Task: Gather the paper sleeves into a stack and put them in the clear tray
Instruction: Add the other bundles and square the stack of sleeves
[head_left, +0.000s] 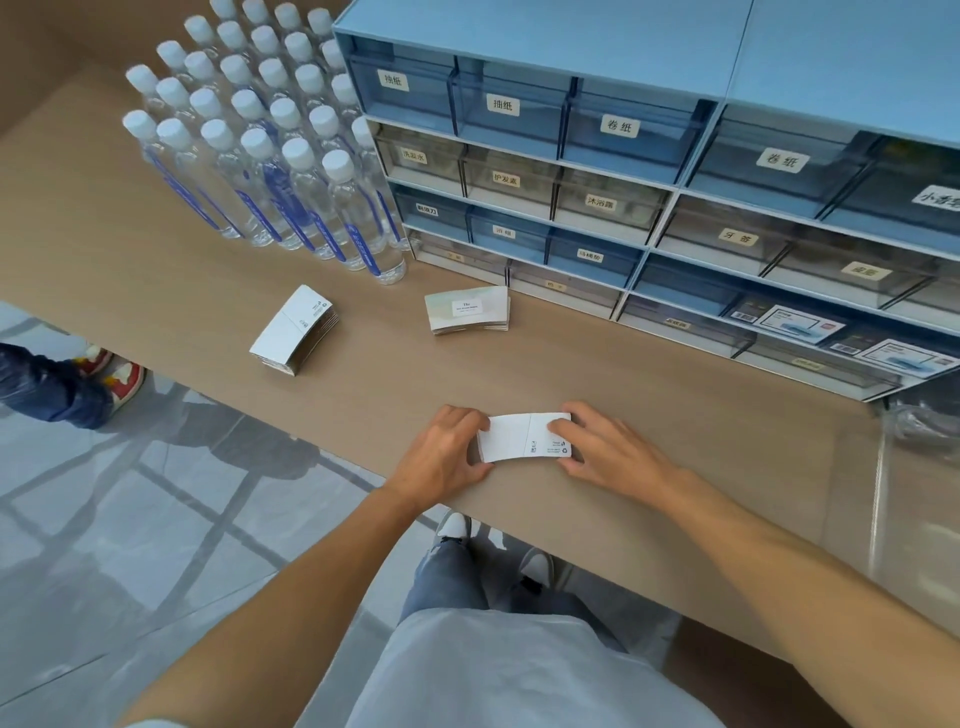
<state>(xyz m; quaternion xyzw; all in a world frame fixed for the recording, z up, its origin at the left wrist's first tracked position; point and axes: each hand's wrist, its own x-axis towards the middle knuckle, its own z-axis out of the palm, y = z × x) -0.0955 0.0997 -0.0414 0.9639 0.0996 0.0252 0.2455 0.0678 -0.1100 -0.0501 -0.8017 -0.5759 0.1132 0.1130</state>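
A small stack of white paper sleeves (514, 439) lies on the wooden counter near its front edge. My left hand (441, 454) grips its left end and my right hand (605, 449) presses on its right end with fingers on top. Two more stacks of sleeves lie farther back: one (293, 330) at the left, tilted, and one (466, 309) in the middle, close to the drawer unit. The clear tray (914, 499) sits at the counter's right end, only partly in view.
A blue drawer cabinet (649, 171) with labelled clear drawers fills the back right. Several water bottles (270, 140) stand in rows at the back left. Another person's legs and red shoes (104, 371) are on the floor at the left.
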